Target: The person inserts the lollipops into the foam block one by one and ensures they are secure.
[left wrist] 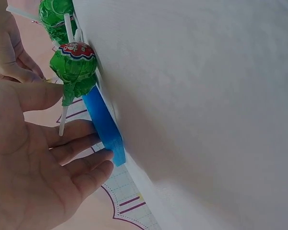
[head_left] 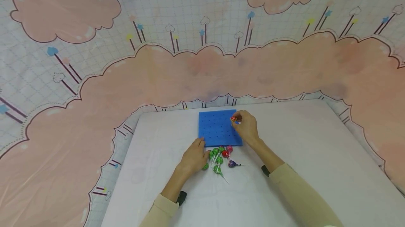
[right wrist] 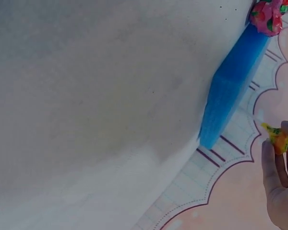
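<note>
A blue board (head_left: 216, 125) with rows of small holes lies flat on the table. Over its right part, my right hand (head_left: 247, 129) pinches a lollipop in a yellow and red wrapper (right wrist: 279, 141) between thumb and fingers. Its thin pale stick points toward the board in the right wrist view. My left hand (head_left: 193, 156) rests by the board's near left corner, fingers extended and fingertips at its edge. Close to the left thumb is a green lollipop (left wrist: 74, 67). More green lollipops (head_left: 219, 160) lie in a loose cluster just in front of the board.
Beside the green cluster lie a red lollipop (head_left: 225, 153), a pink lollipop (head_left: 229, 148) and a purple lollipop (head_left: 232, 164) whose stick points right. The white table (head_left: 300, 142) extends on both sides. Behind it hangs a patterned cloth (head_left: 221, 72) with pink clouds.
</note>
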Action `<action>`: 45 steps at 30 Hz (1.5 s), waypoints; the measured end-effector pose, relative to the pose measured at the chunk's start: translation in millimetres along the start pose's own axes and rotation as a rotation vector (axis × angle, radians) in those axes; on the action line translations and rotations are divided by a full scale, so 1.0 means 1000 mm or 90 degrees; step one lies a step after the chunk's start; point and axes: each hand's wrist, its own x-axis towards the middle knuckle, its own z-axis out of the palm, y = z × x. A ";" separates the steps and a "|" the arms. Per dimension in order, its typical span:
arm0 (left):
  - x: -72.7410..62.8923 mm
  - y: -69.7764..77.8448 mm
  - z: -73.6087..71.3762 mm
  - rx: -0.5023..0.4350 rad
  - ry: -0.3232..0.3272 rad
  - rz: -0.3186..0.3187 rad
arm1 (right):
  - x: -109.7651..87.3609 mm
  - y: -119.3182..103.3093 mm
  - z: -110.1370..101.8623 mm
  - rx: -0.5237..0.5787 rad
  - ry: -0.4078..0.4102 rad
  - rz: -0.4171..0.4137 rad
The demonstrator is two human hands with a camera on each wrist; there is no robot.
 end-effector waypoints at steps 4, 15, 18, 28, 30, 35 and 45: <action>0.000 0.000 0.000 -0.002 0.002 0.002 | 0.001 0.002 0.002 -0.001 0.001 0.003; -0.001 0.002 -0.003 0.001 0.004 -0.002 | 0.003 0.008 0.007 -0.008 -0.014 -0.010; -0.001 0.002 -0.002 0.004 0.003 -0.001 | 0.003 0.009 0.007 -0.007 -0.027 -0.004; 0.000 0.000 0.000 0.006 0.003 0.005 | 0.003 0.010 0.009 -0.005 -0.048 -0.017; 0.000 0.000 0.000 0.007 0.005 0.005 | 0.004 0.009 0.009 -0.006 -0.047 -0.024; -0.001 0.001 0.000 0.010 0.008 0.006 | 0.004 0.010 0.009 -0.013 -0.046 -0.030; -0.001 0.001 -0.001 0.011 0.008 0.010 | 0.003 0.010 0.008 -0.031 -0.040 -0.033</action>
